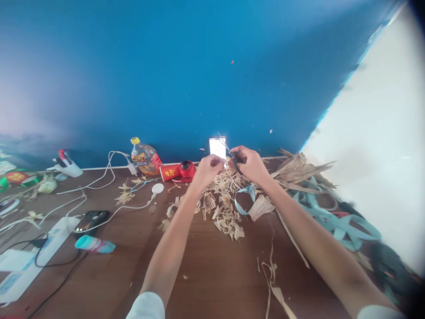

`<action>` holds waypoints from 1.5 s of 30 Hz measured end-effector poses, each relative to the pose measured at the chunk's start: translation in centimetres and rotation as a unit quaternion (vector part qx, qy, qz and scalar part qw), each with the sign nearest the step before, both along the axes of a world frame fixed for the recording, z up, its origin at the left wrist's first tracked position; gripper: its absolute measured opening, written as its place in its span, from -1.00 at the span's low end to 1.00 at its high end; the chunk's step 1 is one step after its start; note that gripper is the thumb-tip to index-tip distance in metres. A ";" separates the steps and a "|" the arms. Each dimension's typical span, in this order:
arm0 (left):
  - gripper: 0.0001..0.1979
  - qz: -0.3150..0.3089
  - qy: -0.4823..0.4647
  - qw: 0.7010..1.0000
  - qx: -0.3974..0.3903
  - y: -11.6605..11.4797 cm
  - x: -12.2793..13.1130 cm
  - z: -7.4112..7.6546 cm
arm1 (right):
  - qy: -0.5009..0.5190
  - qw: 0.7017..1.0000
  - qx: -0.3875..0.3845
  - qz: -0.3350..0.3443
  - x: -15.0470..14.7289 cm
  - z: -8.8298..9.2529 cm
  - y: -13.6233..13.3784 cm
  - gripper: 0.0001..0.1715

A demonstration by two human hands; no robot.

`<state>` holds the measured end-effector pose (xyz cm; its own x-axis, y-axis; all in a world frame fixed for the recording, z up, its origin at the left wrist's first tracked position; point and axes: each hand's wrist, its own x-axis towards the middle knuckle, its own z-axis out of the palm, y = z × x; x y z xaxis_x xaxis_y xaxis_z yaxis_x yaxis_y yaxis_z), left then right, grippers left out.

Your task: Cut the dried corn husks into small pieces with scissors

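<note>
My right hand (251,164) is closed around the dark handles of a pair of scissors (227,146), whose blades point up and left. Just left of it, my left hand (210,169) has its fingertips pinched together; whatever they may hold is too small to make out. Below both hands lies a heap of dry, straw-coloured husk scraps (229,217). A loop of light-blue ribbon (239,207) rests on the heap's right side. Behind the hands stands a glaring white rectangle (216,147) with blurred detail.
Long dry husks (299,170) and tangled blue ribbon (348,228) crowd the right. At the back are a plastic bottle (145,158), a red packet (170,172) and a blue wall (186,79). A power strip (40,257), cables and a turquoise tube (94,244) lie left.
</note>
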<state>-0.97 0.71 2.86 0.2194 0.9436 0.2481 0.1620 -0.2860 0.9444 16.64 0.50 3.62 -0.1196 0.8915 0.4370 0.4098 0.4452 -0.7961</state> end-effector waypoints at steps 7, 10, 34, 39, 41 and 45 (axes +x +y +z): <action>-0.73 0.028 -0.038 0.999 -0.015 -0.5 0.6 0.3 | 0.022 1.000 -0.002 -0.003 -0.3 -0.7 0.2 -0.59; -0.73 0.025 -0.088 0.994 -0.058 -0.6 1.0 0.3 | 0.051 0.998 0.023 -0.009 -0.7 -0.9 0.1 -0.59; -0.63 -0.022 0.023 0.999 0.033 -1.5 1.1 1.2 | -0.026 0.996 0.082 -0.014 -0.2 1.7 -1.7 -0.55; -0.65 0.019 -0.013 0.998 0.058 -1.2 1.4 0.7 | -0.069 0.992 0.103 -0.015 -0.3 2.0 -2.2 -0.51; -0.65 0.021 -0.009 0.997 0.068 -1.0 1.4 0.5 | -0.084 0.989 0.119 -0.012 -0.3 2.0 -2.3 -0.50; -0.65 0.028 -0.017 0.996 0.078 -1.1 1.4 0.4 | -0.126 0.982 0.139 -0.020 -0.4 2.0 -2.4 -0.45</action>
<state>0.45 -0.34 3.28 0.1568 0.9032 0.3995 0.1501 -0.4216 0.8943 16.21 -1.92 5.66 -0.2225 0.7480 0.6253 0.6002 0.6105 -0.5168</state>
